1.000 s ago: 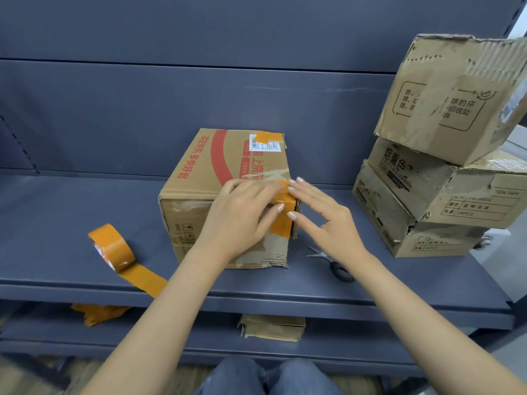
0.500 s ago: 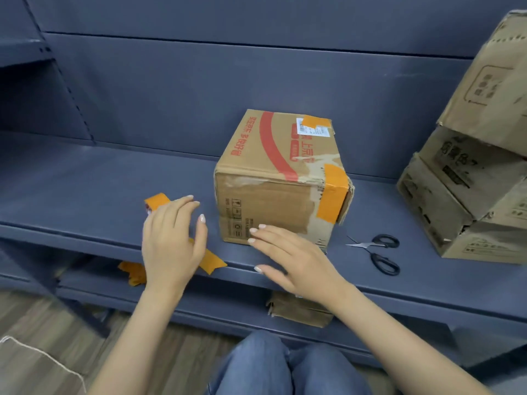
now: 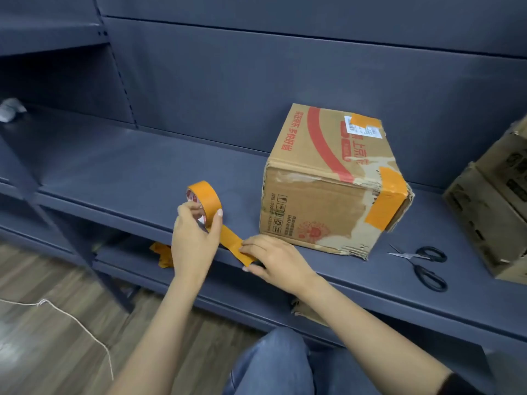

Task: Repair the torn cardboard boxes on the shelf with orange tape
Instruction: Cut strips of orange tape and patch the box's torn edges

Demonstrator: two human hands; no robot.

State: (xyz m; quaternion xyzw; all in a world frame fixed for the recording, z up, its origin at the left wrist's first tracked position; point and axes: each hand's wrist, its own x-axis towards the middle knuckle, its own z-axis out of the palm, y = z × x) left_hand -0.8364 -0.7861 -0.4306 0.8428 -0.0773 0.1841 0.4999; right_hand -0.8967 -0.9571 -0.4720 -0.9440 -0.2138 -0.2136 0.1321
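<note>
left hand (image 3: 196, 238) grips tape roll (image 3: 204, 201) upright near shelf (image 3: 119, 178) front edge; right hand (image 3: 275, 259) pinches free tape end (image 3: 238, 248), likely to pull next strip. box (image 3: 328, 189) mid-shelf, right corner already patched. scissors (image 3: 425, 265) right of box for cutting.

Our left hand (image 3: 194, 240) curls its fingers around the tape roll (image 3: 204, 201) near the shelf's (image 3: 142, 172) front edge; our right hand (image 3: 278, 259) pinches the loose tape end (image 3: 236, 246) beside it.
</note>
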